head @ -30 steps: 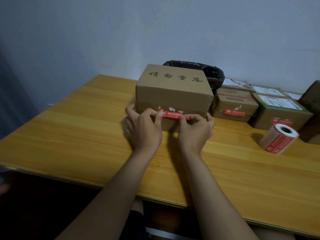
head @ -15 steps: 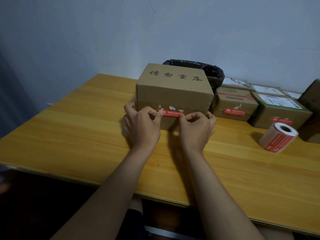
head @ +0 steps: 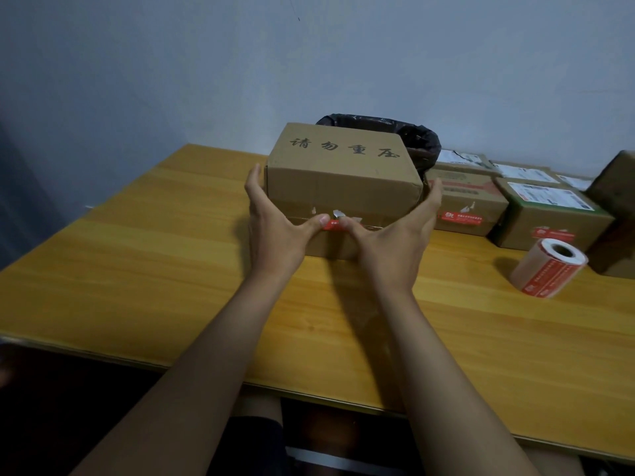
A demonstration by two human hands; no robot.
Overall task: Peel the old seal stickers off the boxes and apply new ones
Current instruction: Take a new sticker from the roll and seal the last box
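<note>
The left hand (head: 275,231) is spread wide against the left end of the big cardboard box (head: 340,176). Its fingers reach up along the left side of the box, and its thumb lies flat on the front, with the tip pressing one end of the red seal sticker (head: 335,227). The right hand (head: 398,235) does the same on the other end: its fingers cup the right side of the box, and its thumb presses the other end of the sticker. So both hands are stretched open and hug the box between them, with the two thumb tips almost meeting. The sticker is low on the front of the box, in the middle, over the seam. Only a little red shows between the thumbs. Just above it on the box are small white scraps of torn paper. The box has dark writing on its top. It sits on a yellow wooden table (head: 154,269). Right behind the box is a bin with a black bag (head: 417,139). To the right of the box is a row of smaller boxes (head: 546,214) with white labels on top and red stickers on the front. In front of those boxes, well to the right of the big box, a roll of red stickers (head: 549,267) lies on its side.
</note>
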